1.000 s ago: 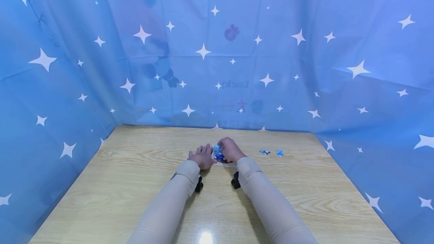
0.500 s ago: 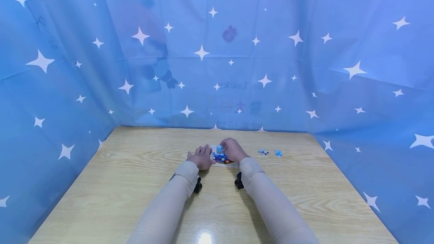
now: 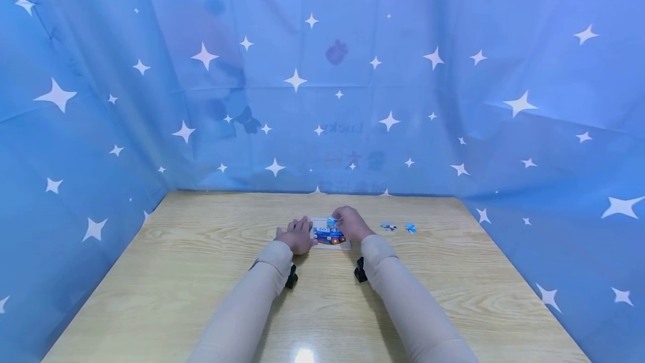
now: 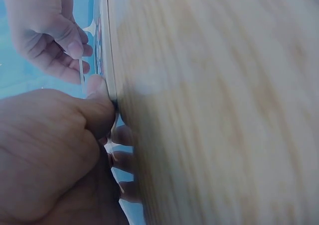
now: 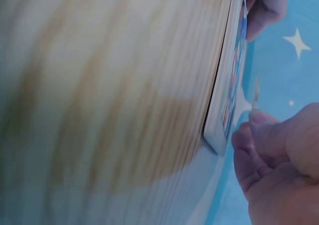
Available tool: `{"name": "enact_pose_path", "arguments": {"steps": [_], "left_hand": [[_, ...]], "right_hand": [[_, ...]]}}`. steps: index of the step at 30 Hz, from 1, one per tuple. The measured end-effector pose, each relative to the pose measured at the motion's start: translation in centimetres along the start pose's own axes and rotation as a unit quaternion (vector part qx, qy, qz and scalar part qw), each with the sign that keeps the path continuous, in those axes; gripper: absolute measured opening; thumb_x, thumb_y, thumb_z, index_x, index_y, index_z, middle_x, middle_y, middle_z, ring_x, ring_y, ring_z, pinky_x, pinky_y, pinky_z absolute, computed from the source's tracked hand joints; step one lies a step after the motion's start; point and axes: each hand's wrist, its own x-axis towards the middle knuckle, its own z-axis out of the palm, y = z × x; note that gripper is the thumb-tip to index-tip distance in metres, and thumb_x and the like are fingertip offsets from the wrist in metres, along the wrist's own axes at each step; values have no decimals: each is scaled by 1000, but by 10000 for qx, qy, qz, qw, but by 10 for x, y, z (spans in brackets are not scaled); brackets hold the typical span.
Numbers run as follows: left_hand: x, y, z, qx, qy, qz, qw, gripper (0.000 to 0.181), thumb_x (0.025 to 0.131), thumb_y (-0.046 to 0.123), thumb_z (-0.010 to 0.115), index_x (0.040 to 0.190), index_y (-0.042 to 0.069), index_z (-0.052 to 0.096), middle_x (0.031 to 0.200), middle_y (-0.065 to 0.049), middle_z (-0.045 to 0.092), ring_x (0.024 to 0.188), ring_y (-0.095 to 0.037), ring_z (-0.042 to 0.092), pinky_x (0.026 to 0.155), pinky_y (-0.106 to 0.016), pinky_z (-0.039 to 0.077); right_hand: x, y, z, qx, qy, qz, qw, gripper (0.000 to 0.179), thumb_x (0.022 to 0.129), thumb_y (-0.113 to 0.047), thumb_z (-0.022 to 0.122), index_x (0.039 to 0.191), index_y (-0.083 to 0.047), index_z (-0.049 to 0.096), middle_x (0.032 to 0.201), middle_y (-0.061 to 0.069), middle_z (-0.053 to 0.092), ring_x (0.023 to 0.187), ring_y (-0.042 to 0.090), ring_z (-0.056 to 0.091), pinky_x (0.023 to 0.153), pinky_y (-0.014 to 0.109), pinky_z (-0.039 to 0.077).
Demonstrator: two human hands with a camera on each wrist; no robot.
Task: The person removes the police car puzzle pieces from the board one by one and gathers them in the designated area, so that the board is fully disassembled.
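Observation:
A jigsaw puzzle board (image 3: 330, 237) with a pale border and a blue vehicle picture lies flat on the table. My left hand (image 3: 296, 237) rests at its left edge, with the thumb against the near side in the left wrist view. Over the board's upper right, my right hand (image 3: 354, 225) pinches a thin puzzle piece (image 5: 256, 93) between thumb and fingers. Both wrist views show that puzzle piece (image 4: 81, 71) edge-on, held just above the board. Its printed face is hard to make out.
Right of the board lie two blue loose puzzle pieces, a nearer one (image 3: 388, 227) and a farther one (image 3: 410, 228). The wooden table (image 3: 176, 296) backs onto a blue star-patterned curtain (image 3: 312, 99).
My right hand has shifted slightly right with the pinched puzzle piece, uncovering more of the vehicle picture. My left hand has stayed at the board's left edge.

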Motion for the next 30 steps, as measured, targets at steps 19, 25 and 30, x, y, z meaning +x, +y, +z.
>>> {"name": "enact_pose_path", "arguments": {"steps": [19, 25, 30], "left_hand": [[-23, 1, -10, -99, 145, 332, 9993, 65, 108, 45, 43, 163, 17, 23, 170, -7, 12, 156, -32, 10, 118, -67, 11], [-20, -2, -8, -92, 159, 320, 9993, 65, 108, 45, 43, 163, 17, 24, 170, -7, 12, 155, -32, 11, 118, -67, 11], [-15, -2, -6, -58, 129, 307, 9994, 66, 108, 46, 43, 164, 18, 23, 171, -6, 11, 156, -31, 10, 118, -67, 11]], "right_hand": [[-13, 14, -18, -304, 170, 13, 9994, 28, 98, 10, 55, 122, 4, 68, 120, 17, 62, 118, 35, 59, 103, 48, 48], [-15, 25, -21, -313, 189, 62, 9993, 26, 98, 9, 55, 122, 4, 67, 118, 17, 63, 116, 34, 59, 102, 47, 48], [-19, 34, -25, -352, 134, 306, 9988, 27, 101, 7, 53, 125, 3, 66, 123, 17, 62, 121, 35, 58, 102, 48, 48]]}}
